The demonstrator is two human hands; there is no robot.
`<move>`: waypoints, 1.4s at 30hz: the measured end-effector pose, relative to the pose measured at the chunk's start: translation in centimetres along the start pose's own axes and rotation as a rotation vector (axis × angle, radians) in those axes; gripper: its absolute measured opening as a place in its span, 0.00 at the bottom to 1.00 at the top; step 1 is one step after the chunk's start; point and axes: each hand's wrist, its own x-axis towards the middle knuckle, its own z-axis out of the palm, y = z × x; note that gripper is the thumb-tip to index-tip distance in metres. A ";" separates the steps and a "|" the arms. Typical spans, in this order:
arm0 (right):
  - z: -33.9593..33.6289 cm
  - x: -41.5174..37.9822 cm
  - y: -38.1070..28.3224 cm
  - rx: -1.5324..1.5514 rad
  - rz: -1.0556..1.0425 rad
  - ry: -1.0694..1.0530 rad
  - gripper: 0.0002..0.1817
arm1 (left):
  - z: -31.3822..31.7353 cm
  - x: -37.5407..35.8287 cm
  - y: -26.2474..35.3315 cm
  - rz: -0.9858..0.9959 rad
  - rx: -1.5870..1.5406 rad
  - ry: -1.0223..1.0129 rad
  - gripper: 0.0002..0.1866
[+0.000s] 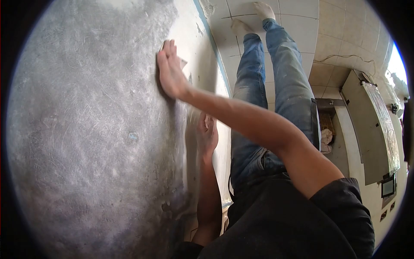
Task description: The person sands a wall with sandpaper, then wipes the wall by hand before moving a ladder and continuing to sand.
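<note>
My right hand (171, 74) lies fairly flat on the mottled grey surface (95, 112), close to its border with a white band. Under the fingers it presses a small folded sheet of sandpaper (183, 63); only a pale corner shows, the rest is covered by the hand. Lower down, my left hand (208, 134) is beside the white band (196, 64), fingers loosely bent and apart, with nothing visible in them. Part of that hand is in shadow. My right forearm crosses above it.
Thin scratches and a small bluish spot (133, 136) mark the grey surface. My legs in jeans (282, 64) and bare feet stand on pale floor tiles (297, 8). On the right are a cabinet panel (366, 125), a cloth (326, 138) in a recess, and a cable.
</note>
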 end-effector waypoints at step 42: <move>0.0 2.8 0.3 0.088 0.142 0.106 0.38 | 0.0 0.3 1.3 -0.099 -0.073 0.011 0.23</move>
